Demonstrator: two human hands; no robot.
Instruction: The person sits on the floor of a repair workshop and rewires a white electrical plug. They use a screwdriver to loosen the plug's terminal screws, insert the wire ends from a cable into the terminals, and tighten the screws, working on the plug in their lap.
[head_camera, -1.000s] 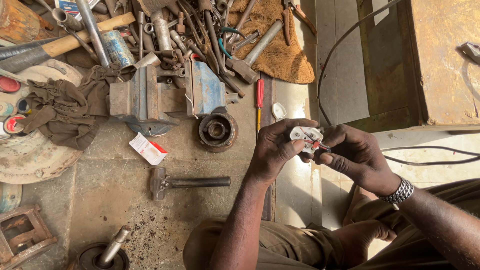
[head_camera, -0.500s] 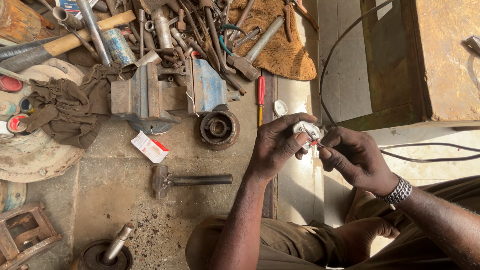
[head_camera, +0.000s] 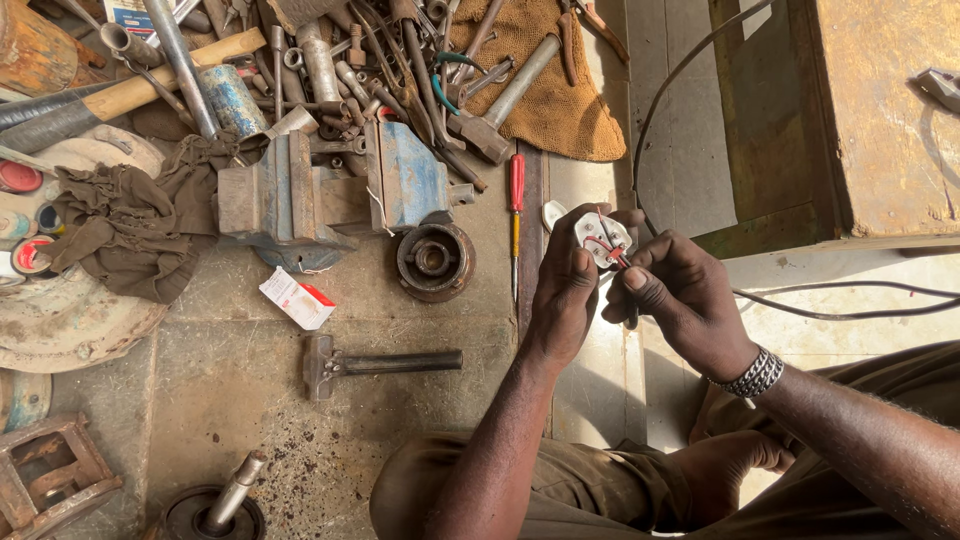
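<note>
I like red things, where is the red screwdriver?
The red screwdriver lies on the floor mid-frame, between the round metal part and the left hand.

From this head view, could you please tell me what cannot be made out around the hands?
- White plug: its underside, hidden by the left hand.
- Wire ends at the plug: too small, covered by the right hand fingertips.
- Black cable: cut off by the right edge.
- Tool pile: cut off by the top edge.

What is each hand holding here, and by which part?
Left hand grips the white plug by its body; right hand pinches a red wire at it.
</note>
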